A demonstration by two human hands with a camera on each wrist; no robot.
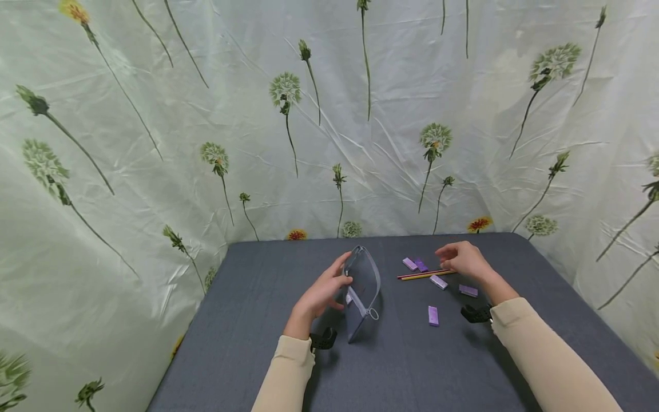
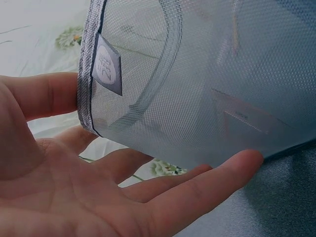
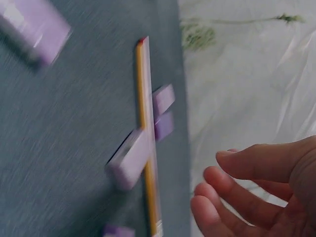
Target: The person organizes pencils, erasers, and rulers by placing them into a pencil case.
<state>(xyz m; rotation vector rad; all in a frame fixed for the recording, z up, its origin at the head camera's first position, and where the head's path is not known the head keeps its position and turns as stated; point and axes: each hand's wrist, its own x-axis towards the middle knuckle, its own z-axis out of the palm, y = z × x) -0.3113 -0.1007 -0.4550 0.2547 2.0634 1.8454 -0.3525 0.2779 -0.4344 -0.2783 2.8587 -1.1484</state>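
Note:
My left hand (image 1: pixel 323 290) holds a grey mesh zip pouch (image 1: pixel 362 286) at its edge. The pouch stands upright with its mouth spread, a ring (image 1: pixel 373 314) hanging from the zip. In the left wrist view, fingers touch the mesh beside a small grey label (image 2: pixel 107 65); faint shapes show through it. My right hand (image 1: pixel 464 260) hovers near the ends of two pencils, its fingers loosely bent and holding nothing. One pencil is yellow (image 1: pixel 424 275); the other, reddish pencil (image 3: pixel 146 79), lies alongside. A lilac block (image 1: pixel 439 282), like an eraser, lies against them.
More small purple blocks lie about: a pair (image 1: pixel 410 264) behind the pencils, one block (image 1: pixel 468 290) below the right hand, and another block (image 1: pixel 433 316) nearer the front. The dark grey table (image 1: pixel 247 320) meets a flower-printed curtain (image 1: pixel 247 114) at its back edge.

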